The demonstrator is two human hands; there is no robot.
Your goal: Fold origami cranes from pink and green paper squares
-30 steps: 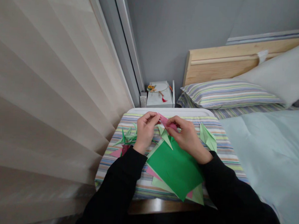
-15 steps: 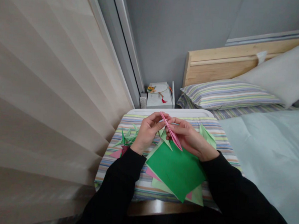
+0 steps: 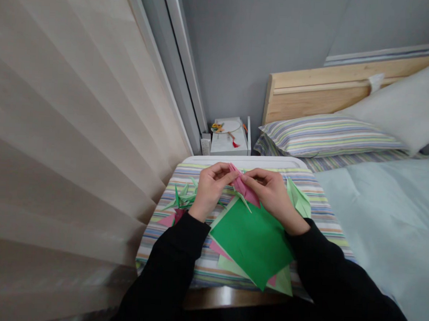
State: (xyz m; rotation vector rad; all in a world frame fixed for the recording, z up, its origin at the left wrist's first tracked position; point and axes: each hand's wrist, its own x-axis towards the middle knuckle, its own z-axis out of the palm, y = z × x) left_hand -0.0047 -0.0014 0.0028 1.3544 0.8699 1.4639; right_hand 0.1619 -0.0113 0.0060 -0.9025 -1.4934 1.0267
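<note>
A folded pink paper (image 3: 247, 191) is held above the small table, its wider face turned toward me. My left hand (image 3: 212, 186) pinches its upper left end between thumb and fingers. On its right side, my right hand (image 3: 270, 190) grips the paper near the middle, thumb on top. Just below both hands lies a dark green square sheet (image 3: 253, 244), over light green and pink sheets. Several green folded paper pieces (image 3: 185, 197) rest left of my left hand, beside a pink and dark red piece (image 3: 171, 218). A light green folded paper (image 3: 299, 198) lies right of my right hand.
The table has a striped cloth (image 3: 322, 219) and a white rim (image 3: 246, 160). Behind it stands a white stand (image 3: 224, 144) with a hoop and a red tassel. A beige curtain (image 3: 74, 148) hangs at left; a bed (image 3: 385, 203) with pillows is at right.
The pink paper has turned from nearly edge-on to show its broader face. My right hand has shifted slightly, its thumb now nearer the left hand's thumb.
</note>
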